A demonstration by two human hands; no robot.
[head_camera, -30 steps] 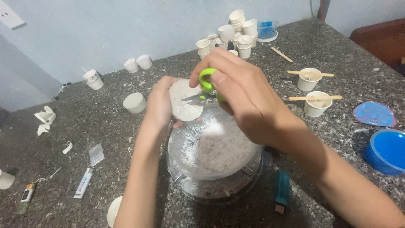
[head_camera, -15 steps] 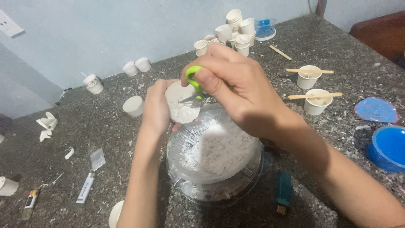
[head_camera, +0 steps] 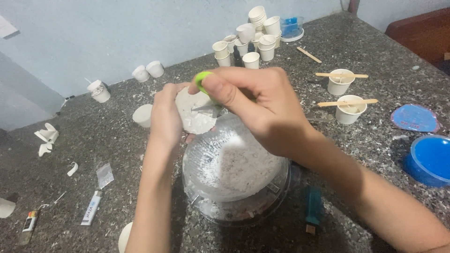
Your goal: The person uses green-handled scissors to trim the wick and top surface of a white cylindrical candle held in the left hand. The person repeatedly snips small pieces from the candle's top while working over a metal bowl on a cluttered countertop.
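I get soft, even, fairly dim light from above, with a cool cast on the wall (head_camera: 117, 37). Shadows under the arms on the stone table (head_camera: 356, 154) are faint and blurred. A pale glare sits on the clear bowl (head_camera: 234, 173). My right hand (head_camera: 262, 110) looks slightly smeared; the far cups (head_camera: 253, 40) stay reasonably sharp.

We see a dark speckled stone table (head_camera: 356, 187) carrying a clear plastic bowl (head_camera: 234, 187), clustered small white paper cups (head_camera: 253, 35), two cups bridged by wooden sticks (head_camera: 344, 84), a blue round lid (head_camera: 415, 117) and a blue tub (head_camera: 429, 159).
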